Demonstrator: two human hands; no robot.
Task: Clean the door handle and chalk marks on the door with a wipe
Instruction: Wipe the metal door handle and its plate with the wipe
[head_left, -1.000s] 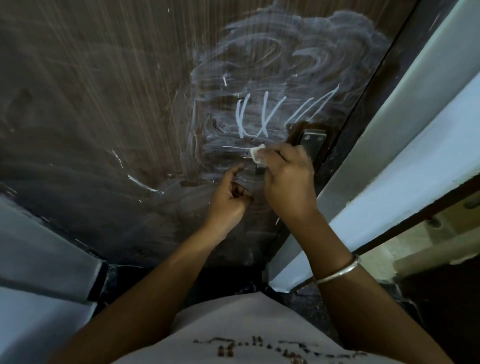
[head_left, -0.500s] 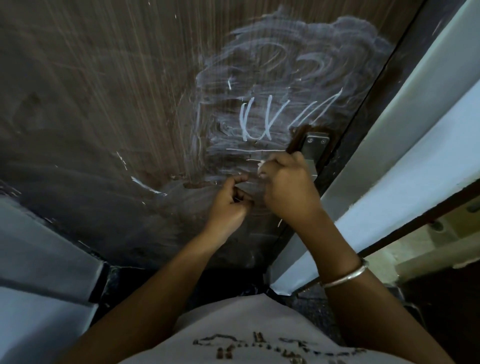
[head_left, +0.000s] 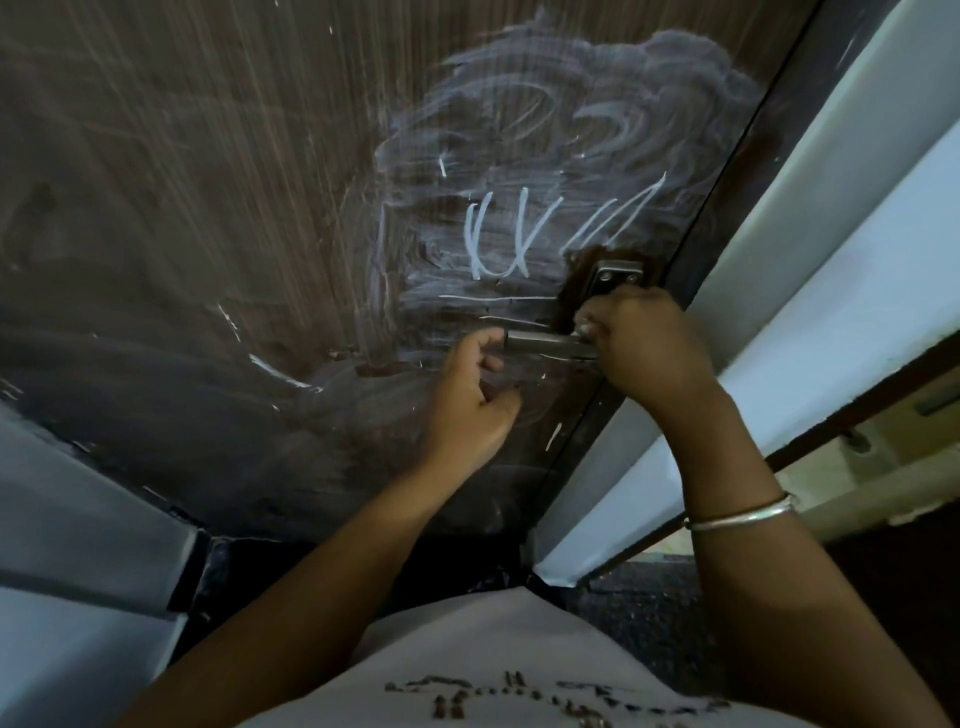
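The dark wooden door (head_left: 208, 208) carries a wide smear of chalk (head_left: 545, 145) with sharper white chalk strokes (head_left: 498, 239) above the handle. The metal door handle (head_left: 545, 344) sticks out to the left from its backplate (head_left: 618, 274). My right hand (head_left: 649, 353) grips the handle at its base, fingers curled round the wipe (head_left: 584, 329), of which only a small white bit shows. My left hand (head_left: 472, 400) has curled fingers, with forefinger and thumb pinching the handle's free end.
The door's edge and a pale blue-white door frame (head_left: 831, 260) run diagonally on the right. A grey wall (head_left: 62, 519) lies at the lower left. A few stray chalk dashes (head_left: 280, 371) mark the door left of my hands.
My right hand slid with the wipe to the right along the handle to its base, uncovering the lever. My left hand shifted to the lever's free end.
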